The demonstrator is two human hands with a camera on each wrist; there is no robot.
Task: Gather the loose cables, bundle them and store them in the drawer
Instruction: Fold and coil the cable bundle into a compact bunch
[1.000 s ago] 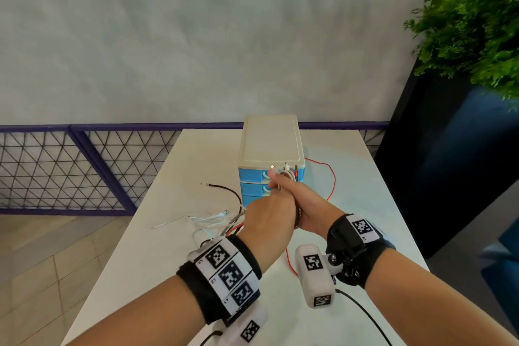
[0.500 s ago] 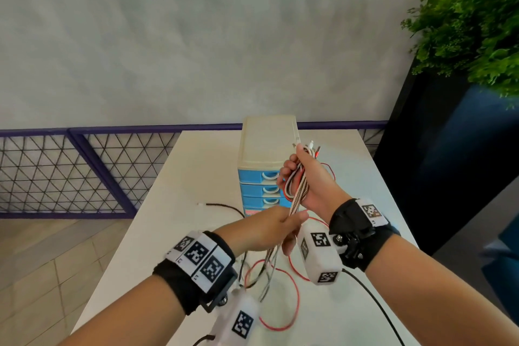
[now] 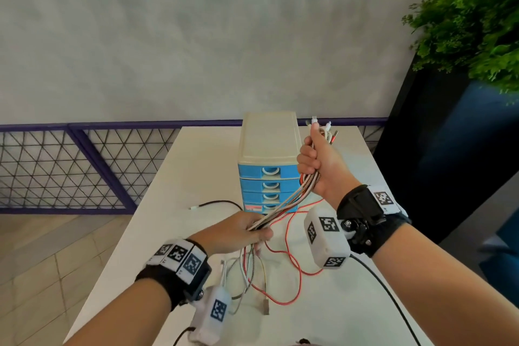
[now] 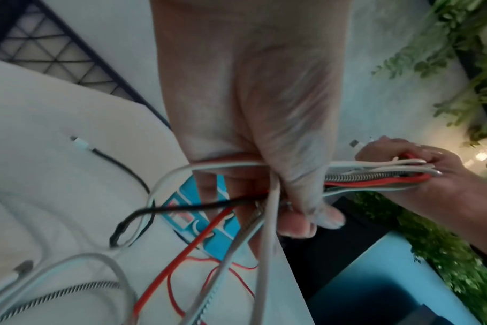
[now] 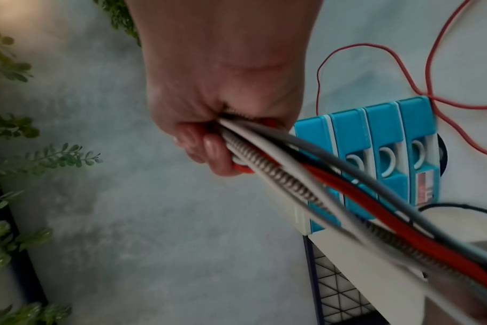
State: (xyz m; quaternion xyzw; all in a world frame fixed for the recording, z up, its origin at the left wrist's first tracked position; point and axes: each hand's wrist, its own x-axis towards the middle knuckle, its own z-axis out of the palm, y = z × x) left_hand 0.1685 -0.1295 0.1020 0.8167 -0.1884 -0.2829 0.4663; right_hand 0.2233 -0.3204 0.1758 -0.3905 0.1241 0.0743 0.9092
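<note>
A bundle of cables [image 3: 292,199] in white, red, black and braided silver stretches taut between my two hands. My right hand [image 3: 318,161] grips its upper end, raised beside the drawer unit [image 3: 268,149], with plug ends sticking out above the fist. My left hand [image 3: 247,229] grips the same bundle [image 4: 375,173] lower down, above the table. Below it the loose tails [image 3: 269,275] hang and loop on the white table [image 3: 174,205]. In the right wrist view the cables [image 5: 306,180] leave my fist [image 5: 217,136] diagonally. A black cable end [image 3: 213,203] lies left of the drawers. All blue drawers are closed.
A purple mesh railing [image 3: 84,166] runs behind the table. A dark planter with a green plant [image 3: 471,25] stands at the right. The black camera lead [image 3: 387,292] trails from my right wrist across the table's near right corner.
My right hand has risen and moved back with the cable ends, while my left hand slid down the bundle toward me. The cables were drawn in from the table's left and now hang taut.
</note>
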